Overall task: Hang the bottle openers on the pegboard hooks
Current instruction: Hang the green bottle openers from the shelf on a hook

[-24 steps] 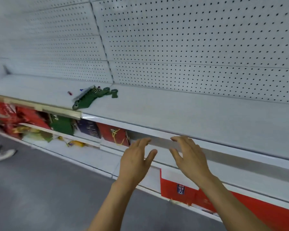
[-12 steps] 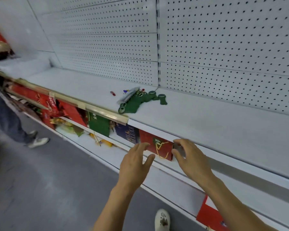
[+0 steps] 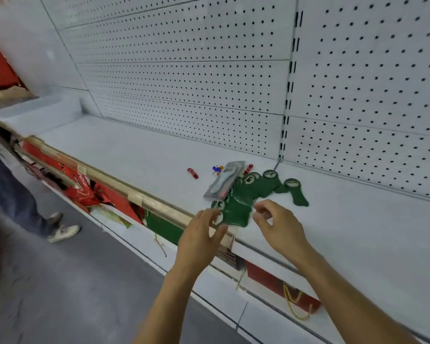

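Note:
A heap of green bottle openers (image 3: 248,194) with round ring heads lies on the white shelf (image 3: 345,232), close to its front edge. One opener (image 3: 297,192) lies a little apart at the right. My left hand (image 3: 199,239) reaches the near left end of the heap, fingers spread and touching a ring head. My right hand (image 3: 278,224) hovers just in front of the heap, fingers curled and apart, holding nothing. The white pegboard (image 3: 196,78) rises behind the shelf; no hooks show on it.
A grey blister pack (image 3: 224,181) rests on the heap's left side. Small red (image 3: 192,173) and blue (image 3: 217,168) pieces lie beside it. Red and green bags (image 3: 104,194) fill the lower shelf. A person's legs (image 3: 18,202) stand at the left on the grey floor.
The view has swung left and nearer, bringing the heap in front of me. Both hands have moved up from the shelf's front rail to the heap's near edge.

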The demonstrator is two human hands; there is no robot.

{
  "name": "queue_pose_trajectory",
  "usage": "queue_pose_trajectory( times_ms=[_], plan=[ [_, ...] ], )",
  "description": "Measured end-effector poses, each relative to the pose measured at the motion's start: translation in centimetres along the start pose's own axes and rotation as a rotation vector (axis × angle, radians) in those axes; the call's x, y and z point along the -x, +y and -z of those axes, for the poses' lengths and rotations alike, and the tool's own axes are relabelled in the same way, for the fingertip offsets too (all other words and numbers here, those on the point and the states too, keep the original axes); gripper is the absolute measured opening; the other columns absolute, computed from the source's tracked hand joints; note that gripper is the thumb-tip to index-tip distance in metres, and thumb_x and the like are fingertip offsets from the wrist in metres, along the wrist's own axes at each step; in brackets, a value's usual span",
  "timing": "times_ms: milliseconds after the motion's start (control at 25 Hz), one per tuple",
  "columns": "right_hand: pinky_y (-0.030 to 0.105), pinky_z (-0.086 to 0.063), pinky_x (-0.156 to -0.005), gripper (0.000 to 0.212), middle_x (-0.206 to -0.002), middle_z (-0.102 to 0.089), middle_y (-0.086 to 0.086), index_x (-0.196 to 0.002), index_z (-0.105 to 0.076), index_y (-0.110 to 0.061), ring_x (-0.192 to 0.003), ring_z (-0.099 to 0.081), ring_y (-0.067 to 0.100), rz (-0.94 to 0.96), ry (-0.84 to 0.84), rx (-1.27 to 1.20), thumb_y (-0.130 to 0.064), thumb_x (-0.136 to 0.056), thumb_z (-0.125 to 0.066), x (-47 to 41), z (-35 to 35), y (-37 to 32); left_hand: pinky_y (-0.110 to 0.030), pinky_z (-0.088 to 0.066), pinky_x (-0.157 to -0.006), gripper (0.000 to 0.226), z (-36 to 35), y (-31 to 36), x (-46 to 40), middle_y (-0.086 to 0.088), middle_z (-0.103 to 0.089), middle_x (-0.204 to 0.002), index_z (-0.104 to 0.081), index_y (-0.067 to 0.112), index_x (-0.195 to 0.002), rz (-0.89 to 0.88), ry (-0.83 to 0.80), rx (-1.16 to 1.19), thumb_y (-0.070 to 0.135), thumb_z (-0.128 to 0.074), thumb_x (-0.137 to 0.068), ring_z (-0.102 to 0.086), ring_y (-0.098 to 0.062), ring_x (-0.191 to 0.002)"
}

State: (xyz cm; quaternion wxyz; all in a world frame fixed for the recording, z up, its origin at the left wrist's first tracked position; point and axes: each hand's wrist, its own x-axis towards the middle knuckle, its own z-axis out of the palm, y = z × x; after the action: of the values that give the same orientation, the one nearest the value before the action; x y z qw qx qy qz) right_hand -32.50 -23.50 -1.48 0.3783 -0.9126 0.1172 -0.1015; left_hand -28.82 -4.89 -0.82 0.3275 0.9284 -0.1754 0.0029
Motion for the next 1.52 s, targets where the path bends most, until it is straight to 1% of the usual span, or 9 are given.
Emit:
queue_pose_trajectory(
  times_ms=[240,400,520,720,920,1120,1280,1400,1520],
  plan=[
    [0.037,-0.054,-0.073,0.04,-0.103,-0.064,-0.002,-0.127,-0.043,-0.018,-0.09,-0.061,0.017,-0.098,0.045,0.177,-0.042,-0.095,-0.048,-10.5,-4.3,-3.6,-0.032,-0.05,-0.083,0.04,-0.2,-2.4,-6.9,0.006,-0.059,-0.106,-0.054,0.027,-0.112,0.118,-0.13,-0.132,0.059,-0.052,-0.088,-0.055,-0.012,-0.093],
    [0.04,-0.049,-0.082,0.086,-0.128,-0.052,0.016,-0.139,-0.028,-0.005,-0.114,-0.053,0.03,-0.267,0.029,0.4,-0.067,-0.084,-0.05,-14.9,-7.7,-4.8,-0.041,-0.04,-0.092,0.07,-0.9,-4.2,-10.1,0.002,-0.057,-0.107,-0.051,0.023,-0.112,0.115,-0.288,-0.459,0.08,-0.051,-0.071,-0.054,-0.02,-0.102],
    [0.04,-0.048,-0.085,0.103,-0.128,-0.05,0.018,-0.139,-0.026,-0.003,-0.113,-0.052,0.03,-0.35,-0.012,0.526,-0.076,-0.073,-0.056,-16.4,-9.5,-4.9,-0.039,-0.04,-0.09,0.067,-0.9,-5.6,-11.4,0.001,-0.059,-0.106,-0.052,0.024,-0.112,0.01,-0.369,-0.447,0.077,-0.054,-0.072,-0.055,-0.02,-0.102],
    [0.038,-0.048,-0.083,0.087,-0.126,-0.049,0.018,-0.137,-0.029,-0.002,-0.112,-0.054,0.031,-0.459,0.06,0.383,-0.052,-0.078,-0.068,-18.6,-9.7,-5.4,-0.033,-0.037,-0.071,0.05,0.1,-7.9,-14.6,0.002,-0.059,-0.083,-0.055,0.02,-0.08,-0.137,-0.435,-0.359,0.07,-0.057,-0.076,-0.057,-0.02,-0.086],
    [0.035,-0.053,-0.075,0.063,-0.116,-0.058,0.013,-0.121,-0.039,-0.004,-0.093,-0.059,0.025,-0.604,0.247,-0.139,-0.026,-0.076,-0.078,-18.9,-9.2,-5.0,-0.031,-0.038,-0.062,0.036,1.5,-8.7,-17.2,0.002,-0.056,-0.082,-0.048,0.018,-0.088,-0.116,-0.612,-0.028,0.047,-0.069,-0.081,-0.051,-0.017,-0.072],
    [0.02,-0.047,-0.069,0.051,-0.104,-0.053,0.002,-0.113,-0.041,-0.009,-0.097,-0.057,0.019,-0.614,0.541,-0.472,-0.006,-0.076,-0.076,-15.7,-7.0,-5.8,-0.03,-0.053,-0.064,0.024,3.2,-7.4,-18.4,-0.005,-0.063,-0.078,-0.054,0.016,-0.081,-0.105,-0.537,0.427,0.022,-0.077,-0.079,-0.058,-0.017,-0.069],
    [0.021,-0.051,-0.068,0.053,-0.107,-0.061,0.003,-0.111,-0.045,-0.018,-0.095,-0.063,0.018,-0.555,0.68,-0.577,-0.005,-0.072,-0.078,-11.1,-4.2,-6.3,-0.014,-0.05,-0.054,0.017,4.0,-4.3,-18.2,0.005,-0.07,-0.078,-0.064,0.02,-0.087,-0.06,-0.462,0.657,0.018,-0.079,-0.078,-0.065,-0.002,-0.066],
    [0.026,-0.056,-0.069,0.038,-0.102,-0.066,-0.001,-0.105,-0.054,-0.019,-0.09,-0.066,0.015,-0.495,0.693,-0.6,-0.011,-0.077,-0.077,-6.7,-2.0,-6.3,-0.021,-0.052,-0.066,0.012,3.4,-1.1,-16.5,0.004,-0.072,-0.08,-0.067,0.017,-0.092,-0.034,-0.473,0.715,0.023,-0.073,-0.083,-0.067,-0.011,-0.076],
    [0.02,-0.054,-0.064,0.019,-0.093,-0.071,0.002,-0.097,-0.062,-0.016,-0.082,-0.068,0.015,-0.461,0.728,-0.65,-0.015,-0.082,-0.073,-1.9,-0.2,-5.6,-0.021,-0.049,-0.067,0.01,2.4,2.1,-13.2,0.003,-0.072,-0.081,-0.065,0.021,-0.096,-0.054,-0.516,0.746,0.026,-0.067,-0.088,-0.065,-0.006,-0.075]
  ],
)
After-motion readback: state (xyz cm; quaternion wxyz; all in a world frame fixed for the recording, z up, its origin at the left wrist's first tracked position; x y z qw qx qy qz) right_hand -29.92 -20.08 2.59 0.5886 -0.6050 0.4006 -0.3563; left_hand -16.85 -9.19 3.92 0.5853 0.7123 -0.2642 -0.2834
